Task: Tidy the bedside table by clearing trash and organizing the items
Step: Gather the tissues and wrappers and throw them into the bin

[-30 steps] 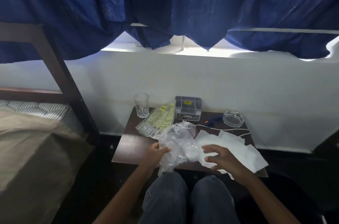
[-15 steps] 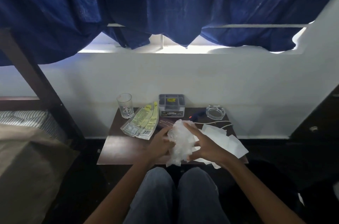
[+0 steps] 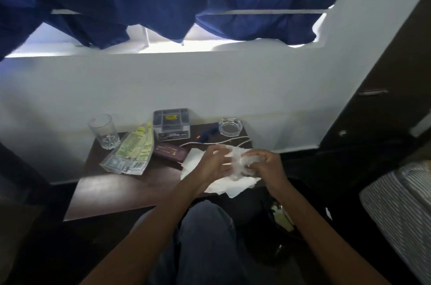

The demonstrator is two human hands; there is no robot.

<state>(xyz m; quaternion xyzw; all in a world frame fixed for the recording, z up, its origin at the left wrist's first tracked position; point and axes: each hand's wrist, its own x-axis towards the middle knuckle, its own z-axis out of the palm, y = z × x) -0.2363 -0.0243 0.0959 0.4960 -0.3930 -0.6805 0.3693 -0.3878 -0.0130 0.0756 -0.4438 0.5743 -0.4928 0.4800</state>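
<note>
Plastic wrap (image 3: 238, 167), clear and crumpled, is bunched between both hands just above the near right part of the desk (image 3: 121, 191), over a spread of white paper sheets (image 3: 233, 188). The left hand (image 3: 213, 165) has its fingers curled round the wrap's left side and the right hand (image 3: 268, 164) pinches the other side. Each grip is closed on the plastic and neither hand is free.

The step in hand looks like the trash-clearing one: squeezing the wrap down into a small wad fit for throwing out.

Next, the wad needs somewhere to go. A dark container (image 3: 263, 238) on the floor by the right knee seems to hold pale scraps (too dim to say for certain that it is a bin). One hand could carry the wad there alone, freeing the other for the paper sheets, which overhang the desk's front edge and might slide off if nudged.

Further back, the glass (image 3: 103, 132), yellow-green packets (image 3: 133, 151), grey box (image 3: 171, 123), maroon booklet (image 3: 169, 150), white cord (image 3: 210, 142) and ashtray (image 3: 229, 126) lie scattered. By the look of it, organizing them has not yet begun.
</note>
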